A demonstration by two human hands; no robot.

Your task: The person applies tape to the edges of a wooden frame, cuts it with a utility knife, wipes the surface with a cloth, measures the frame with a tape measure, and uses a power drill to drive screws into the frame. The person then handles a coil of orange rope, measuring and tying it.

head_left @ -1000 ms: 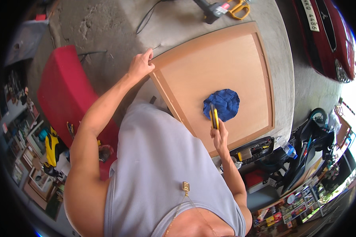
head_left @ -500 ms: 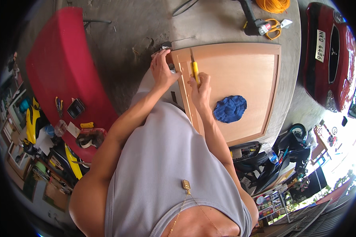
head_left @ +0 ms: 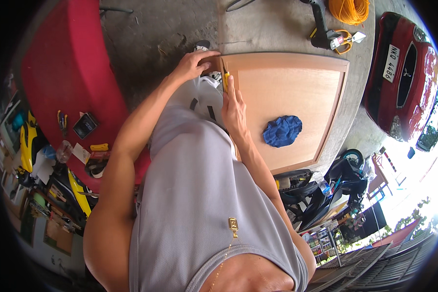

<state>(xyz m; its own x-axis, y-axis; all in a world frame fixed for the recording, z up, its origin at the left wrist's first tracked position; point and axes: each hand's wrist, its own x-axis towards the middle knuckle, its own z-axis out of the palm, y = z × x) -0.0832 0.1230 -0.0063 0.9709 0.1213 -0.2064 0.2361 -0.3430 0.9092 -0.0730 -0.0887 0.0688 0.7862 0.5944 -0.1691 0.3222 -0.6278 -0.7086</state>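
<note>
A framed wooden panel (head_left: 287, 87), like a cabinet door, lies on the grey table (head_left: 272, 29). My right hand (head_left: 235, 109) is closed around a yellow utility knife (head_left: 226, 82), its blade end close to the panel's left border near the far corner. At that corner my left hand (head_left: 192, 67) grips the panel's brown edge, fingers reaching over the top and thumb lower down. What lies under the left fingers is partly hidden. A crumpled dark blue cloth (head_left: 282, 131) rests on the panel, right of my right hand.
On the table's far side are a black power tool (head_left: 320, 24), orange-handled scissors (head_left: 345, 41) and a coil of orange cord (head_left: 349, 10). A red curved panel (head_left: 78, 63) at left carries pliers (head_left: 62, 121) and small items. A red car (head_left: 409, 73) and motorcycle (head_left: 348, 180) stand at right.
My right hand has moved left with the knife, from over the panel to its left border. My left hand has shifted to the far corner. The view has moved slightly.
</note>
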